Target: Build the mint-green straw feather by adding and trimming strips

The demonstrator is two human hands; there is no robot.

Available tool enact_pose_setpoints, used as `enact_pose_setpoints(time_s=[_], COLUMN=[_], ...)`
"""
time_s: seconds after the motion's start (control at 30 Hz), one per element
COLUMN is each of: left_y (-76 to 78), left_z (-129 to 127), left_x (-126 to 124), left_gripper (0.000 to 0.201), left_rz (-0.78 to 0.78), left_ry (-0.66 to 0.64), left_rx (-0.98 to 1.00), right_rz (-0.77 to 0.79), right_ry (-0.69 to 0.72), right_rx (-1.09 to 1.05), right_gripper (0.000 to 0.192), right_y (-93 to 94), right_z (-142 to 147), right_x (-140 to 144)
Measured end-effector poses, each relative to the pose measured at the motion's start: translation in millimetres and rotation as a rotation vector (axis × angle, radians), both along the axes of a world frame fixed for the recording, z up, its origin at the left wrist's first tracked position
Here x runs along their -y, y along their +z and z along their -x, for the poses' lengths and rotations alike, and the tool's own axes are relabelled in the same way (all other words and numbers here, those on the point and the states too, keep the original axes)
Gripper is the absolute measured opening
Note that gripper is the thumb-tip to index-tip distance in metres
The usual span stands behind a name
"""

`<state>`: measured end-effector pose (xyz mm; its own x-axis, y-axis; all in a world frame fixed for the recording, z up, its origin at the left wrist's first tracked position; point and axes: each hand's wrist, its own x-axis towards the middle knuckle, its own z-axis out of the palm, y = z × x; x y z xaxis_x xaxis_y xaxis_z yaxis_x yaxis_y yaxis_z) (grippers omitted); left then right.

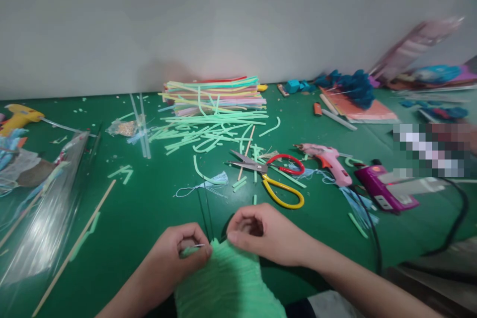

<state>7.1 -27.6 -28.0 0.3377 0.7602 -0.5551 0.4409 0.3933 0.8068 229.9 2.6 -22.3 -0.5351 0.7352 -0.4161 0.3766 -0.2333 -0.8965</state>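
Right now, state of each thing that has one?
Green fuzzy piece: held at top edge
Left hand: grip closed on piece
Right hand: grip closed on piece
Scissors: blades open
Pink glue gun: lying on its side
Yellow glue gun: lying on its side
Multicolored strips: stacked
Loose green strips: scattered

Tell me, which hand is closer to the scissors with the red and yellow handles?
The right hand: it is just below the scissors in the picture. The left hand is farther away, lower and to the left.
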Motion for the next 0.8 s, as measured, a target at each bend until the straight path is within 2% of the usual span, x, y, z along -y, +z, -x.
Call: enact_pose_setpoints(time_s=[0.17,0.3,0.53,0.8], left_y=[0.0,0.0,7.0,-2.3], left_z=[-2.1,-2.2,-7.7,-9.4], left_x=[3.4,5.9,5.4,10.0], left_gripper=[0.020,0.018,0.018,0.019], left_rz=[-0.036,-0.044,-0.155,-0.117], left_ry=[0.001,0.020,-0.072,0.030], left_rx=[0.013,0.039,-0.123,-0.126], right_rz=[-0.057,-0.035,-0.101,-0.077], right_ry=[0.018,0.008,0.026,0.008], right_rx=[-0.017,-0.033,0.062,0.018], right_gripper=[0.014,0.016,0.016,0.011], right_y=[-6.2,-4.3,-1.4,-0.5], right_z=[13.6,17.7,17.6,14.7], right_x=[5.6,8.7,10.6,9.6])
